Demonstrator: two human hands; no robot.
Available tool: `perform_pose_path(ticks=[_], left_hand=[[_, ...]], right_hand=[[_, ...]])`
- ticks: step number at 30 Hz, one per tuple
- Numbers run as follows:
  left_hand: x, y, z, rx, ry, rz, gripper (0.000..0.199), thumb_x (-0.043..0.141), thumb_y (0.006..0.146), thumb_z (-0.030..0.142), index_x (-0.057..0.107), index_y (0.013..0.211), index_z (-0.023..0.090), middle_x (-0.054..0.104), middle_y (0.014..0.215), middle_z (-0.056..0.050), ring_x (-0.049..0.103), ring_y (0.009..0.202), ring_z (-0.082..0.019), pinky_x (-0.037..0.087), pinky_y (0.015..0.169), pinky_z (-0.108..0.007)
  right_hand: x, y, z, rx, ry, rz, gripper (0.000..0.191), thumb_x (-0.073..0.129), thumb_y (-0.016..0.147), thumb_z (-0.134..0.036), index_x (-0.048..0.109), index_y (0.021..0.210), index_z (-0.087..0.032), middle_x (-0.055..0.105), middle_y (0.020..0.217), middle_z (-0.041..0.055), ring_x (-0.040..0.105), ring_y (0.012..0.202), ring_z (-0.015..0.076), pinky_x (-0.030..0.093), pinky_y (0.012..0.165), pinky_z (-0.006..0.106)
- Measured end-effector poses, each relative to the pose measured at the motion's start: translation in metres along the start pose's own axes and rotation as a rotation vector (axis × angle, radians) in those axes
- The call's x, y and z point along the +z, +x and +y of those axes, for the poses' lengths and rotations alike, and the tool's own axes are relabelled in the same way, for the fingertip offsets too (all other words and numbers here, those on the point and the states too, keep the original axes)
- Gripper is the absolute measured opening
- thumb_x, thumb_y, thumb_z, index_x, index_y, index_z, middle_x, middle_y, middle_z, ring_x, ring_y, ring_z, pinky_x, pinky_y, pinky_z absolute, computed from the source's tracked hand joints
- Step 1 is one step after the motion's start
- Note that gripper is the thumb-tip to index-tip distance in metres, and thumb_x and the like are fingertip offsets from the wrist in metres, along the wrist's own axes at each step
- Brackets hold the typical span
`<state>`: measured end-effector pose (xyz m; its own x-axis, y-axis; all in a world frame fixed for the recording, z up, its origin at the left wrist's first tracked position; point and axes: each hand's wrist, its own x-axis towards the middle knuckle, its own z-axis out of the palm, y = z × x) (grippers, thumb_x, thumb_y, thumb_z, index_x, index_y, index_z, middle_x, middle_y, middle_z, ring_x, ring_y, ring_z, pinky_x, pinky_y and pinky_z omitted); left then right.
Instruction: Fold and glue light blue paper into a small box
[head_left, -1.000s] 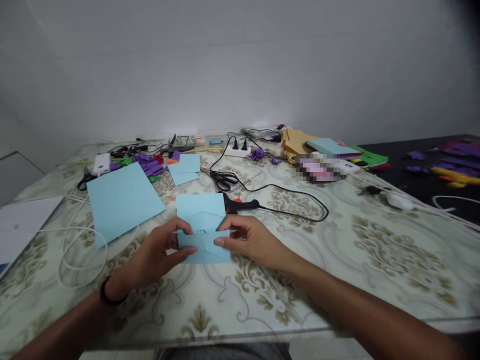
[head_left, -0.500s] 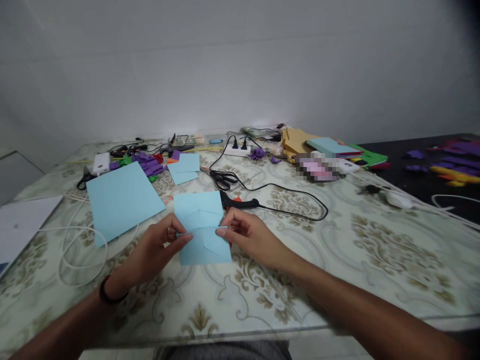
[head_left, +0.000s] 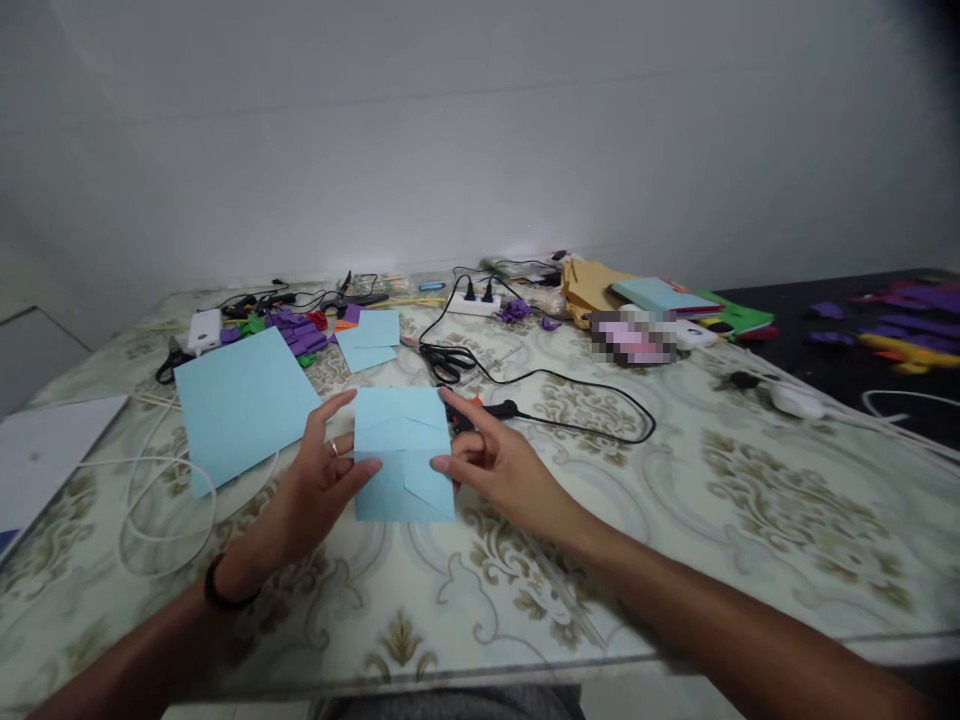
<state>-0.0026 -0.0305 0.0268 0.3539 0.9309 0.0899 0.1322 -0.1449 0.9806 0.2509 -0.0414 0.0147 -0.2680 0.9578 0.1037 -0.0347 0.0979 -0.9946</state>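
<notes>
A light blue sheet of paper [head_left: 403, 487] with slanting and level crease lines is stretched between my two hands above the table's front half. My left hand [head_left: 321, 478] grips its left edge, thumb on the front face and index finger reaching up along the side. At the right edge my right hand [head_left: 499, 455] does likewise, thumb on the front and index fingertip near the upper corner. Behind the sheet and partly covered by my right hand lies a black glue gun [head_left: 500, 409] with an orange part. A larger light blue sheet [head_left: 244, 405] rests left of my left hand.
Smaller blue paper pieces [head_left: 379, 328] and purple strips [head_left: 298, 330] lie farther back. Black-handled scissors [head_left: 448, 362], a power strip [head_left: 474, 303] and a looping black cord [head_left: 592, 374] stand beyond my hands. A white cable [head_left: 161, 573] coils at left; stacked coloured paper [head_left: 667, 293] sits back right.
The crease across the sheet has been flattened out. Both index fingers have stretched upward along the sheet's sides, while the thumbs stay near its middle.
</notes>
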Motion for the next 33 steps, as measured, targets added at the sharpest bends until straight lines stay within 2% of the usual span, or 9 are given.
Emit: perform_pose_path(ticks=[3, 6, 8, 10, 16, 22, 25, 29, 33], left_hand=[[-0.003, 0.001, 0.001, 0.011, 0.146, -0.004, 0.042, 0.072, 0.094, 0.045, 0.059, 0.130, 0.025, 0.057, 0.074, 0.004, 0.050, 0.055, -0.012, 0.039, 0.050, -0.023], [-0.006, 0.001, 0.003, 0.036, 0.305, -0.006, 0.024, 0.073, 0.092, 0.043, 0.074, 0.102, 0.022, 0.035, 0.058, 0.008, 0.031, 0.050, -0.010, 0.023, 0.046, -0.023], [-0.007, 0.000, 0.004, 0.059, 0.321, 0.014, 0.023, 0.074, 0.090, 0.042, 0.076, 0.101, 0.021, 0.031, 0.058, 0.009, 0.028, 0.051, -0.010, 0.022, 0.047, -0.023], [-0.007, 0.000, 0.005, 0.064, 0.325, 0.022, 0.023, 0.075, 0.089, 0.042, 0.077, 0.099, 0.021, 0.033, 0.059, 0.009, 0.028, 0.051, -0.009, 0.022, 0.048, -0.023], [-0.005, 0.000, 0.005, 0.061, 0.330, 0.029, 0.022, 0.073, 0.090, 0.041, 0.078, 0.091, 0.019, 0.051, 0.064, 0.003, 0.041, 0.056, -0.011, 0.030, 0.051, -0.024], [-0.006, -0.001, 0.009, 0.143, 0.303, 0.043, 0.023, 0.067, 0.097, 0.040, 0.077, 0.106, 0.021, 0.033, 0.064, 0.007, 0.031, 0.055, -0.011, 0.026, 0.050, -0.024], [-0.009, -0.003, 0.006, 0.098, 0.261, 0.006, 0.024, 0.064, 0.101, 0.041, 0.075, 0.110, 0.022, 0.038, 0.066, 0.006, 0.034, 0.057, -0.011, 0.029, 0.053, -0.024], [-0.012, -0.003, 0.002, 0.004, 0.102, -0.015, 0.022, 0.061, 0.102, 0.040, 0.075, 0.107, 0.024, 0.056, 0.081, 0.001, 0.048, 0.070, -0.014, 0.042, 0.064, -0.024], [-0.009, -0.001, 0.007, -0.060, -0.012, -0.029, 0.022, 0.065, 0.097, 0.041, 0.076, 0.096, 0.022, 0.054, 0.074, 0.001, 0.049, 0.068, -0.014, 0.043, 0.062, -0.024]], right_hand=[[0.000, -0.001, -0.001, -0.017, -0.023, -0.012, 0.091, 0.076, 0.089, -0.033, 0.030, 0.167, -0.020, 0.060, 0.069, -0.0087, 0.058, 0.063, 0.0134, 0.046, 0.067, 0.029], [-0.001, 0.000, -0.002, -0.048, -0.055, -0.033, 0.066, 0.077, 0.089, -0.034, 0.056, 0.151, -0.022, 0.054, 0.070, -0.0078, 0.053, 0.062, 0.0118, 0.044, 0.064, 0.027], [-0.001, 0.000, -0.003, -0.046, -0.073, -0.042, 0.045, 0.078, 0.088, -0.036, 0.072, 0.130, -0.022, 0.050, 0.069, -0.0071, 0.050, 0.061, 0.0109, 0.041, 0.061, 0.027], [-0.001, 0.000, -0.004, -0.027, -0.074, -0.039, 0.034, 0.080, 0.087, -0.038, 0.077, 0.116, -0.022, 0.049, 0.068, -0.0068, 0.051, 0.061, 0.0111, 0.040, 0.060, 0.027], [-0.001, 0.000, -0.007, 0.001, -0.090, -0.009, 0.025, 0.081, 0.085, -0.043, 0.077, 0.095, -0.021, 0.066, 0.074, -0.0006, 0.059, 0.065, 0.0139, 0.043, 0.061, 0.027], [-0.002, 0.000, -0.004, 0.002, -0.106, 0.004, 0.026, 0.080, 0.085, -0.046, 0.077, 0.091, -0.021, 0.068, 0.072, 0.0009, 0.059, 0.066, 0.0153, 0.043, 0.061, 0.028], [-0.002, 0.000, -0.004, -0.002, -0.109, -0.005, 0.025, 0.080, 0.085, -0.044, 0.077, 0.094, -0.020, 0.064, 0.071, -0.0011, 0.055, 0.063, 0.0132, 0.040, 0.059, 0.027], [-0.002, 0.000, -0.007, 0.003, -0.142, -0.023, 0.028, 0.083, 0.082, -0.042, 0.078, 0.101, -0.022, 0.052, 0.067, -0.0052, 0.045, 0.060, 0.0113, 0.036, 0.058, 0.027], [-0.003, 0.000, -0.009, 0.010, -0.197, -0.048, 0.028, 0.084, 0.081, -0.041, 0.077, 0.101, -0.023, 0.058, 0.076, -0.0024, 0.048, 0.065, 0.0128, 0.041, 0.061, 0.028]])
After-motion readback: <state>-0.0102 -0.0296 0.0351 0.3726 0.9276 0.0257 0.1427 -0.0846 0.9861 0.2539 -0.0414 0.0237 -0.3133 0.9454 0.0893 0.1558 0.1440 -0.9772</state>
